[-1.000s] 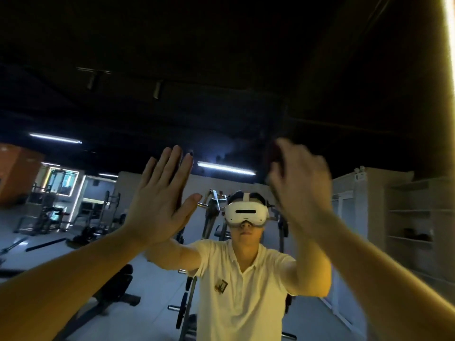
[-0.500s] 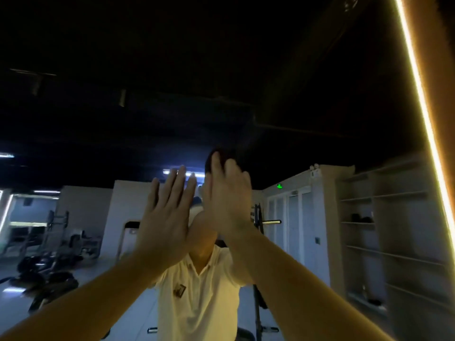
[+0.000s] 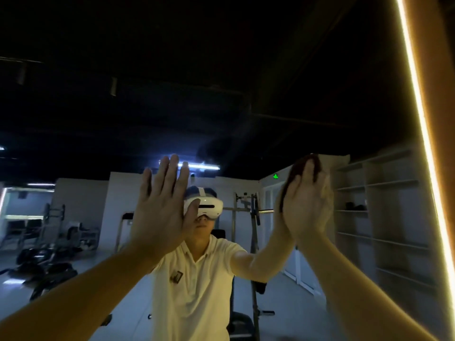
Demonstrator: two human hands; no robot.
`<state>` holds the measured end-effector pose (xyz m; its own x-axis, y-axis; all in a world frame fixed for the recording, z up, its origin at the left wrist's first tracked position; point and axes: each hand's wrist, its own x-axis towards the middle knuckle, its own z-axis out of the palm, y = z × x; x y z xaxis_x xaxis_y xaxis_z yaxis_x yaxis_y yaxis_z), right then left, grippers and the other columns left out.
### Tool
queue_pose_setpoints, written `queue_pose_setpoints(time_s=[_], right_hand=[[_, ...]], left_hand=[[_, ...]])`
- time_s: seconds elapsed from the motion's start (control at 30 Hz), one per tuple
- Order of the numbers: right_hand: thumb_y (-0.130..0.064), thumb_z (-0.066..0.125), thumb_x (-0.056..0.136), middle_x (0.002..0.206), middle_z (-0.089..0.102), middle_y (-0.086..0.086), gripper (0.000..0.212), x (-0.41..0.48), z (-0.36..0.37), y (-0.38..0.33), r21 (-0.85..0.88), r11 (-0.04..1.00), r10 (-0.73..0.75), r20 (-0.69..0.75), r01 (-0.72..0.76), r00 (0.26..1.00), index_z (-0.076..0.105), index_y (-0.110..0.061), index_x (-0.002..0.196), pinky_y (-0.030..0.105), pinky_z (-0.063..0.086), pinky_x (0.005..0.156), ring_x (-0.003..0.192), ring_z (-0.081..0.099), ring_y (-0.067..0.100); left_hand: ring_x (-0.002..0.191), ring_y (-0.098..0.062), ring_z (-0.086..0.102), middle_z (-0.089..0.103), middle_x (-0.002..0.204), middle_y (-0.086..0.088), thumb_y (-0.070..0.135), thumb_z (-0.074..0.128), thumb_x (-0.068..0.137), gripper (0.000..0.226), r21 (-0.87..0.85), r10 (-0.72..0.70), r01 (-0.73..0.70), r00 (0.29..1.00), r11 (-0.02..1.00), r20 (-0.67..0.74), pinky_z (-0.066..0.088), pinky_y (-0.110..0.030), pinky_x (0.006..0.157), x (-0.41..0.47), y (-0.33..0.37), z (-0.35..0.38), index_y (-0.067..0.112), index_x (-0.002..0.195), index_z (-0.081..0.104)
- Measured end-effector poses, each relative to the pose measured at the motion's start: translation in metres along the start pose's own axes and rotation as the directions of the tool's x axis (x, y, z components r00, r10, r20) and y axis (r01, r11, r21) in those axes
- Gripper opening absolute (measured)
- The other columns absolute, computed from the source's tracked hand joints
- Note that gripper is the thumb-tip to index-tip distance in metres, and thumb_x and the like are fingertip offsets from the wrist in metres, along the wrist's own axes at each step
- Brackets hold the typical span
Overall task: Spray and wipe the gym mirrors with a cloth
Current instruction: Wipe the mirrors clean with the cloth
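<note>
Both hands are up against the gym mirror (image 3: 221, 94). On the left, the left hand (image 3: 160, 212) lies flat on the glass, fingers straight and together, holding nothing. It sits about where it was half a second ago. Between the hands, the person's reflection shows a white headset (image 3: 211, 207) and a pale polo shirt (image 3: 197, 279). The headset was hidden behind the right hand half a second ago and is now uncovered. A barbell on a rack (image 3: 253, 210) stands behind in the reflection.

Further right, the right hand (image 3: 307, 207) has swung away from the left one. Half a second ago the two were just beside each other, and now they are well apart. Its fingers are stretched out and press a dark cloth (image 3: 299, 166) to the glass. The cloth peeks out above the fingertips and along the hand's left edge. The hand is a little blurred, so I cannot tell how the thumb lies.

Right of that, open shelving (image 3: 384, 217) shows in the mirror. One upper shelf carries a few dark items (image 3: 354, 206), too dim to name. A warm light strip (image 3: 418, 107) runs down the mirror's right edge.
</note>
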<state>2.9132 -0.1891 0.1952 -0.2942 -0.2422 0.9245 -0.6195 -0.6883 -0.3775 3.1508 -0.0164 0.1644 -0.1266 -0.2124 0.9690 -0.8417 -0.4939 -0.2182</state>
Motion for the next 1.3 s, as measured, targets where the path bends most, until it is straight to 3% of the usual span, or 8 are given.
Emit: queue_pose_setpoints(time_s=[0.17,0.3,0.53,0.67,0.83,0.97,1.1,1.3], right_hand=[[-0.034,0.041,0.105,0.102,0.050,-0.004,0.034,-0.064,0.002,-0.060,0.273,0.898,-0.383,0.096,0.346,0.919,0.049,-0.022,0.136,0.035,0.050,0.077,0.093,0.055,0.014],[-0.040,0.071,0.093,0.107,0.067,0.010,0.060,-0.074,0.008,-0.030,0.164,0.610,-0.789,0.029,0.775,0.614,0.053,-0.010,0.142,0.034,0.056,0.081,0.092,0.067,0.021],[-0.031,0.040,0.107,0.111,0.059,0.019,0.048,0.012,0.000,0.093,0.034,0.909,-0.412,-0.076,0.415,0.908,0.051,-0.004,0.146,0.044,0.048,0.083,0.093,0.060,0.033],[-0.033,0.035,0.107,0.119,0.057,0.022,0.053,-0.005,-0.003,0.068,0.098,0.978,-0.182,-0.043,0.186,0.982,0.044,-0.002,0.150,0.042,0.046,0.083,0.097,0.057,0.035],[-0.032,0.056,0.098,0.111,0.061,0.015,0.055,-0.097,0.014,-0.041,0.157,0.912,-0.381,-0.012,0.378,0.925,0.048,-0.005,0.146,0.036,0.052,0.082,0.093,0.060,0.023],[-0.037,0.048,0.101,0.116,0.057,0.012,0.053,-0.146,0.022,-0.083,0.117,0.848,-0.516,-0.042,0.518,0.855,0.050,-0.005,0.143,0.036,0.050,0.082,0.096,0.055,0.022],[-0.037,0.042,0.101,0.108,0.055,0.013,0.051,-0.125,-0.002,-0.034,0.000,0.642,-0.766,0.039,0.767,0.641,0.040,-0.006,0.142,0.038,0.050,0.073,0.086,0.057,0.025],[-0.029,0.036,0.106,0.108,0.063,0.028,0.050,-0.088,-0.037,0.105,-0.113,0.969,-0.214,0.064,0.220,0.975,0.046,0.000,0.146,0.052,0.055,0.077,0.082,0.065,0.042]], left_hand=[[0.163,-0.028,-0.002,0.001,0.176,-0.014,0.056,0.018,0.108,0.076,0.016,-0.020,0.020,1.000,1.000,-0.004,0.005,-0.056,0.130,0.001,0.002,-0.002,0.009,0.167,0.009],[0.163,-0.029,0.002,0.006,0.175,-0.013,0.051,0.020,0.108,0.073,-0.028,-0.103,0.102,0.994,0.994,-0.046,0.006,-0.056,0.130,-0.011,0.015,-0.002,0.009,0.167,0.015],[0.162,-0.034,0.001,0.001,0.175,-0.017,0.049,0.026,0.105,0.077,-0.004,-0.186,0.187,0.981,0.982,-0.049,0.008,-0.060,0.129,-0.041,0.040,0.005,0.006,0.167,0.009],[0.162,-0.033,-0.002,-0.002,0.175,-0.015,0.048,0.028,0.106,0.077,-0.018,-0.202,0.202,0.979,0.979,-0.029,0.007,-0.059,0.129,-0.042,0.041,0.004,0.006,0.167,0.007],[0.162,-0.031,-0.008,-0.008,0.175,-0.015,0.050,0.021,0.108,0.076,-0.070,-0.190,0.189,0.982,0.980,-0.011,0.002,-0.056,0.130,-0.043,0.041,0.003,0.007,0.167,0.001],[0.162,-0.034,-0.005,-0.005,0.174,-0.019,0.049,0.022,0.110,0.073,-0.066,-0.041,0.042,0.999,0.997,0.024,0.008,-0.060,0.129,-0.051,0.019,0.005,0.006,0.167,0.005],[0.162,-0.032,-0.002,0.002,0.174,-0.019,0.051,0.029,0.109,0.075,-0.079,0.034,-0.032,0.999,0.996,0.030,0.008,-0.057,0.130,-0.059,0.003,0.007,0.008,0.167,0.010],[0.162,-0.033,0.000,0.005,0.174,-0.019,0.056,0.015,0.110,0.074,-0.110,-0.011,0.015,0.999,0.994,0.039,0.009,-0.059,0.129,-0.065,0.010,0.004,0.010,0.167,0.011]])
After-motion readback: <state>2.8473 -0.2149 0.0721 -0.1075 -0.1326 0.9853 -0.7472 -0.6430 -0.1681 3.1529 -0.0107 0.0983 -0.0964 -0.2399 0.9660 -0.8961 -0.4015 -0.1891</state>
